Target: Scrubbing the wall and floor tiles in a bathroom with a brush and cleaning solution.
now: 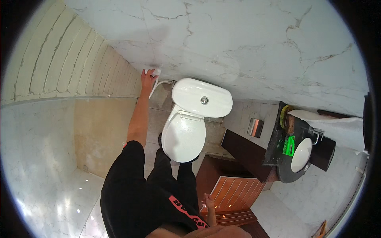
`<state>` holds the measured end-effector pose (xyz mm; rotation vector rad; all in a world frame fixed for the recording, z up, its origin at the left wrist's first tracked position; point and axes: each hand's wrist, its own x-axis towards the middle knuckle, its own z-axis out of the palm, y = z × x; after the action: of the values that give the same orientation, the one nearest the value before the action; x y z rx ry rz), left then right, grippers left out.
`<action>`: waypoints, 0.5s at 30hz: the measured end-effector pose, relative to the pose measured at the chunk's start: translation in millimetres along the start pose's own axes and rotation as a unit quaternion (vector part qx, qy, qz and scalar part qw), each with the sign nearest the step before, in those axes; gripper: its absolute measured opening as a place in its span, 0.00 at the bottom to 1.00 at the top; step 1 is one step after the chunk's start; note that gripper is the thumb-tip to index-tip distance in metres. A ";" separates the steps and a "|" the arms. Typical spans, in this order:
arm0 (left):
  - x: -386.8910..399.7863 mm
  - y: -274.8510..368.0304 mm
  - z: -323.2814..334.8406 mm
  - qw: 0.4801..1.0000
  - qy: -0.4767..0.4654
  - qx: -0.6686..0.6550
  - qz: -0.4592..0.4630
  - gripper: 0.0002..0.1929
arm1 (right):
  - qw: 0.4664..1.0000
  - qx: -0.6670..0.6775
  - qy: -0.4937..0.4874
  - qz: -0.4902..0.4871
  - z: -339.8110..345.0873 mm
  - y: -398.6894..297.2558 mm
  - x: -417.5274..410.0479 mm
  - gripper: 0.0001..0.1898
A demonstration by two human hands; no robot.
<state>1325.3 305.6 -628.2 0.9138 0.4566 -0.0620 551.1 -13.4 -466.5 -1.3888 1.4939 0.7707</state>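
My left hand (148,78) reaches to the marbled wall and grips a small white fitting (157,71) there. A white hose (154,89) hangs just below it; the fitting looks like a bidet sprayer, though fingers hide part of it. Before me stands a white toilet, its lid (186,136) down and a round chrome flush button (204,100) on the cistern top (190,92). My right hand (209,201) is low at my side, near a slatted wooden door (238,193); its fingers look curled, and I cannot tell whether they hold anything.
On the right, a black vanity counter (275,148) bears a white basin (301,155), a faucet (318,135), a green brush (288,145) and a yellow item (285,114). A toilet-paper holder (255,128) is on the wall. Ribbed cream wall (65,59) lies left.
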 end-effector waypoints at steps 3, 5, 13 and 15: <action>9.8 -36.4 -20.9 0.924 -0.087 0.343 0.142 0.12 | 1.000 0.011 0.010 -0.010 1.9 -5.6 -3.1 0.23; 17.9 -48.5 -33.9 0.940 -0.153 0.299 0.059 0.20 | 0.992 -0.001 0.016 -0.127 -11.9 -7.7 6.4 0.24; -1.1 -42.3 -102.0 0.683 -0.169 0.705 0.093 0.28 | 0.784 -0.046 0.433 -0.442 -181.8 -241.2 -19.5 0.13; -96.5 -81.0 -155.1 0.508 -0.088 0.788 0.336 0.25 | 0.704 -0.117 0.524 -0.465 -247.5 -298.9 -25.0 0.10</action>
<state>1163.4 362.5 -730.6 2.8523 -0.3961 0.1940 789.8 -276.4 -308.3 -2.6774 1.1035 -0.6531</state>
